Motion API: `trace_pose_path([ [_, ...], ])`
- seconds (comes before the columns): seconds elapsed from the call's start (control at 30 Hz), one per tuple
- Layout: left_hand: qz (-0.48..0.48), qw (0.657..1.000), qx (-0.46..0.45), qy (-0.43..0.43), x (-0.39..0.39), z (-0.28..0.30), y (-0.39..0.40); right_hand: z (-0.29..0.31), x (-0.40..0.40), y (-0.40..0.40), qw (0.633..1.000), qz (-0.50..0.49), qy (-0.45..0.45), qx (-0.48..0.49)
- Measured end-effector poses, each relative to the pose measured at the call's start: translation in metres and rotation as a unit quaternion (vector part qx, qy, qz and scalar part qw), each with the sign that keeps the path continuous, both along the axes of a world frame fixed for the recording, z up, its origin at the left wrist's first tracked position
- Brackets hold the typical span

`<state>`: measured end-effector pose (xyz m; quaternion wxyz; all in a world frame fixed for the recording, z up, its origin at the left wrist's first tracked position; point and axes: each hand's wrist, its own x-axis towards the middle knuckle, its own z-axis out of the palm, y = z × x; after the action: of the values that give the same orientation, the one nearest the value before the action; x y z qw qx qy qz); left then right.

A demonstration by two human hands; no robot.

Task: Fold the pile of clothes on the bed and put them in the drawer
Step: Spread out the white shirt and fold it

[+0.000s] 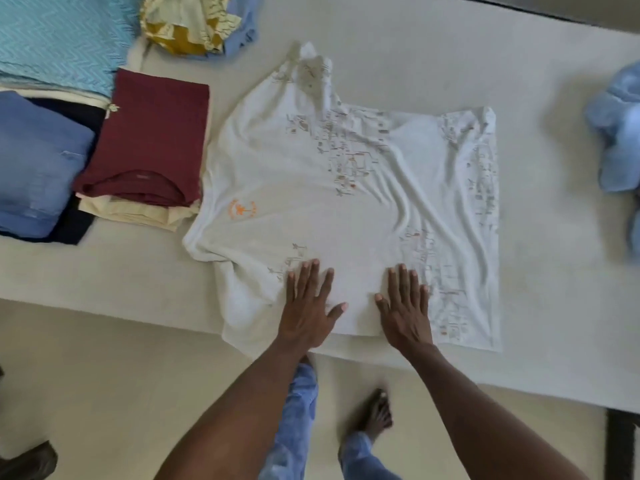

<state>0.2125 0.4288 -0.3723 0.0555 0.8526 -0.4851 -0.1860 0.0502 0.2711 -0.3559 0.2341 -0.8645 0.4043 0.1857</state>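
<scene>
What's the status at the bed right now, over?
Left hand and right hand open, pressing flat on the white printed T-shirt. Shirt spread out, not yet folded. Folded maroon shirt alongside, touching its edge.

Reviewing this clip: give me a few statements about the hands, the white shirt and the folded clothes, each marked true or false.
1. Both hands lie flat on the white shirt. True: the left hand and the right hand press on it with straight fingers.
2. The white shirt is already folded into a small square. False: it lies spread out and wrinkled on the bed.
3. A maroon shirt lies folded on top of a stack left of the white shirt. True.
4. The right hand holds the blue garment at the right edge. False: that garment lies crumpled, apart from both hands.
5. The white shirt has an orange logo. True.
</scene>
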Motion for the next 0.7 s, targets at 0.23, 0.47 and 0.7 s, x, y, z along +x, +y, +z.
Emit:
trace_pose_path([
  [0.23, -0.007, 0.999, 0.003, -0.043, -0.02, 0.005, 0.008, 0.015, -0.119, -0.029, 0.972, -0.227, 0.061, -0.027],
  [0.47, -0.074, 0.992, -0.048, -0.089, -0.082, -0.001, 0.016, 0.011, -0.173, -0.035, 0.984, -0.164, 0.025, -0.058],
  [0.7, -0.023, 0.982, -0.032, -0.184, -0.09, 0.005, 0.029, -0.01, -0.217, -0.046, 0.971, 0.138, -0.076, -0.178],
])
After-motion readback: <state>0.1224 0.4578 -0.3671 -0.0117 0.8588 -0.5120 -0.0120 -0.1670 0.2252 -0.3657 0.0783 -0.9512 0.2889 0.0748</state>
